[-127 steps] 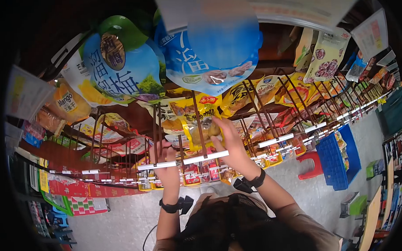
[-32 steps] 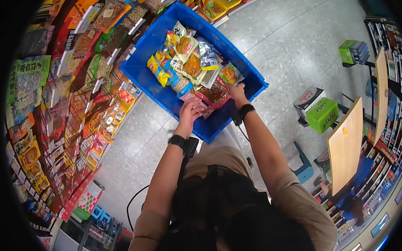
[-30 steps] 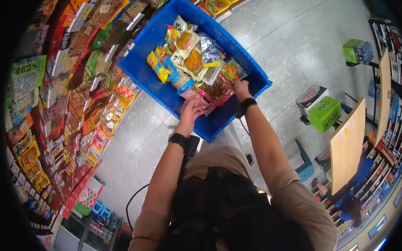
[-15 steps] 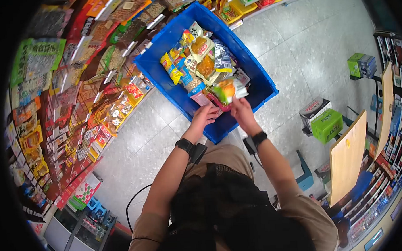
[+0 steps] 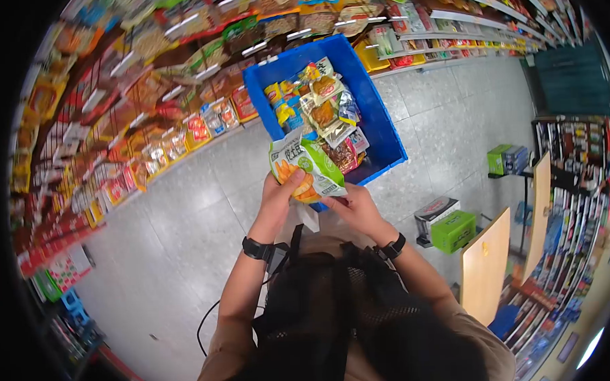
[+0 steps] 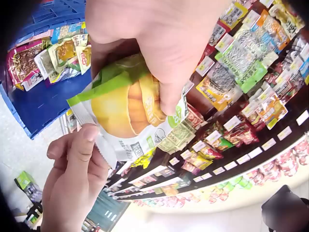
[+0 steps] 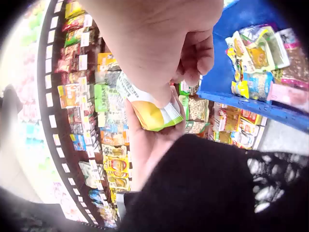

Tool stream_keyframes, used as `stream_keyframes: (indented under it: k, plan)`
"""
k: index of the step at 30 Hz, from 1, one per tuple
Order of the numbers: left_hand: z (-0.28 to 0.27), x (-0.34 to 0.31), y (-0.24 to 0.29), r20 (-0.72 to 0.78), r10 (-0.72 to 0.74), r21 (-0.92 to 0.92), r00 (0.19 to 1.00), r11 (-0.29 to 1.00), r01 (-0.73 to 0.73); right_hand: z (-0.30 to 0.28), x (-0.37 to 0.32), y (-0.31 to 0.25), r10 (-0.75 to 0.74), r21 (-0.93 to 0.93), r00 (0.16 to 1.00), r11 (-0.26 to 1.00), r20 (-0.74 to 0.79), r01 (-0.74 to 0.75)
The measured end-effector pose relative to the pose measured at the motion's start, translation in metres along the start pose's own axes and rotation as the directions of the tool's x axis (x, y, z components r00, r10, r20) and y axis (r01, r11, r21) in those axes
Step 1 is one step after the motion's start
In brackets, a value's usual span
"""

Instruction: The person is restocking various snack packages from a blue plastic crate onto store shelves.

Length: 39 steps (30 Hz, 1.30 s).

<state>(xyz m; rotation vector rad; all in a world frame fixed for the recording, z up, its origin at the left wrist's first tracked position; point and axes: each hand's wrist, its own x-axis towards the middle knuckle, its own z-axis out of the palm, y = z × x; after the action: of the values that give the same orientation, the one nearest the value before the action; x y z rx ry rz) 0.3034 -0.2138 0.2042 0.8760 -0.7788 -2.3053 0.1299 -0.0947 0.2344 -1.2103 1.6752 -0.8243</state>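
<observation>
Both hands hold a white and green snack bag (image 5: 306,169) with pictures of orange-yellow food on it, over the near end of a blue crate (image 5: 382,131). My left hand (image 5: 274,204) grips the bag's left side, its thumb across the printed front. At the lower right corner my right hand (image 5: 359,210) pinches the edge between thumb and fingers, seen closely in the left wrist view, where the right hand (image 6: 72,179) is at the lower left. Several snack packets (image 5: 324,113) lie heaped inside the crate, partly hidden behind the held bag.
Shelves of hanging snack packets (image 5: 157,85) run along the left and back. Grey tiled floor (image 5: 179,228) lies on both sides. At the right stand a green box (image 5: 454,231) and a wooden board (image 5: 486,268).
Earlier, both hands were at a yellow packet on the shelf hooks, later inside the crate. The right hand has lifted the white and green bag from the heap; the left hand now grips it too.
</observation>
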Motion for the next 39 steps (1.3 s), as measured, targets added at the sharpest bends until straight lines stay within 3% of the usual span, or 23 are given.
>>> stream_keyframes:
  k: [3,4,7,8,11,14,16,18,20,23,24,28,30,33,35,39]
  plan:
    - [0.010,-0.031,-0.001,-0.109,0.087,-0.118,0.990,0.988,-0.099,-0.010,-0.003,-0.034,-0.107,0.005,0.994,0.994,0.018,0.107]
    - [0.012,-0.039,-0.003,-0.149,0.097,-0.133,0.984,0.984,-0.117,-0.018,-0.004,-0.041,0.054,0.013,0.991,0.998,0.122,-0.056]
    - [0.023,-0.049,-0.005,-0.091,0.137,-0.094,0.986,0.985,-0.145,-0.027,0.006,-0.030,-0.184,0.227,0.979,0.961,0.083,0.161]
    - [0.027,-0.052,-0.011,-0.100,0.128,-0.070,0.987,0.988,-0.135,-0.038,0.009,-0.029,-0.159,0.312,0.968,0.945,0.193,0.093]
    - [0.048,-0.044,-0.030,-0.114,0.162,-0.022,0.980,0.986,-0.166,-0.073,0.024,-0.022,-0.219,0.230,0.909,0.963,0.354,0.143]
    - [0.096,-0.017,-0.050,-0.123,0.286,-0.069,0.950,0.953,-0.296,-0.116,0.037,0.003,-0.406,0.291,0.863,0.901,0.300,0.323]
    - [0.133,-0.004,-0.066,-0.126,0.295,-0.126,0.947,0.942,-0.311,-0.159,0.047,0.017,-0.429,0.306,0.829,0.893,0.360,0.329]
    - [0.170,0.014,-0.089,-0.302,0.213,-0.032,0.929,0.972,-0.234,-0.198,0.048,0.031,-0.427,0.402,0.800,0.879,0.422,0.257]
    - [0.192,0.038,-0.115,-0.413,0.238,0.083,0.879,0.971,-0.224,-0.228,0.050,0.045,-0.400,0.358,0.817,0.898,0.416,0.257]
    - [0.256,0.037,-0.101,-0.367,0.332,0.342,0.869,0.917,-0.206,-0.258,0.051,0.068,-0.397,0.302,0.838,0.907,0.375,0.295]
    - [0.267,0.035,-0.104,-0.344,0.382,0.274,0.858,0.915,-0.297,-0.269,0.049,0.069,-0.399,0.275,0.840,0.909,0.368,0.312]
    - [0.310,0.043,-0.134,-0.328,0.592,0.541,0.736,0.757,-0.368,-0.299,0.029,0.073,-0.494,0.237,0.795,0.868,0.351,0.435]
    - [0.336,0.043,-0.145,-0.381,0.664,0.537,0.643,0.726,-0.430,-0.312,0.014,0.072,-0.538,0.237,0.775,0.842,0.331,0.484]
    - [0.372,0.039,-0.174,-0.426,0.731,0.488,0.533,0.682,-0.544,-0.346,-0.004,0.082,-0.700,0.105,0.646,0.699,0.305,0.708]
    - [0.400,0.036,-0.196,-0.454,0.747,0.435,0.486,0.662,-0.610,-0.369,-0.018,0.096,-0.725,0.106,0.602,0.664,0.335,0.740]
    - [0.441,0.036,-0.283,-0.592,0.729,0.479,0.345,0.662,-0.577,-0.422,-0.059,0.131,-0.691,0.110,0.515,0.644,0.507,0.757]
